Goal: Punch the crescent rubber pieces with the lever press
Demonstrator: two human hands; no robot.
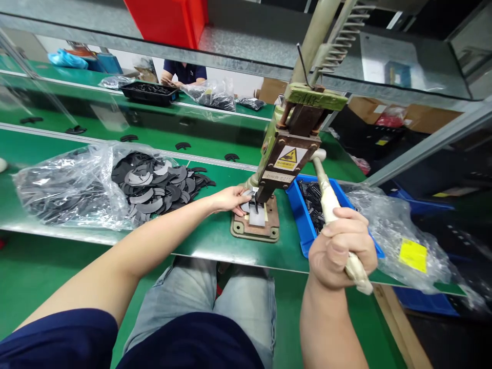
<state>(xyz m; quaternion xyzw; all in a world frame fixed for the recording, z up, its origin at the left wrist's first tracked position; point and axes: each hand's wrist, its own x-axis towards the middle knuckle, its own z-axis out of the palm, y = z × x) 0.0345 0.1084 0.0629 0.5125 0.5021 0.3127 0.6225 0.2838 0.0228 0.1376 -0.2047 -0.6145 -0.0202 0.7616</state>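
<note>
My left hand (229,199) is closed on a curved dark plastic part (246,205), which it holds at the base plate (257,229) of a green hand press (290,159). The press ram (265,193) comes down right beside my fingertips, and the part is partly hidden there. My right hand (342,248) is wrapped around the press lever (328,197), whose grip is covered in pale wrapping. The lever slants down toward me. A warning label (289,158) is stuck to the press head.
Left of the press, an open clear bag (77,184) spills curved black parts (154,184). A blue bin (302,220) of small black pieces stands to the right, beside a plastic bag (392,230). Several parts lie on the green strip behind. Across it sits a person (186,72).
</note>
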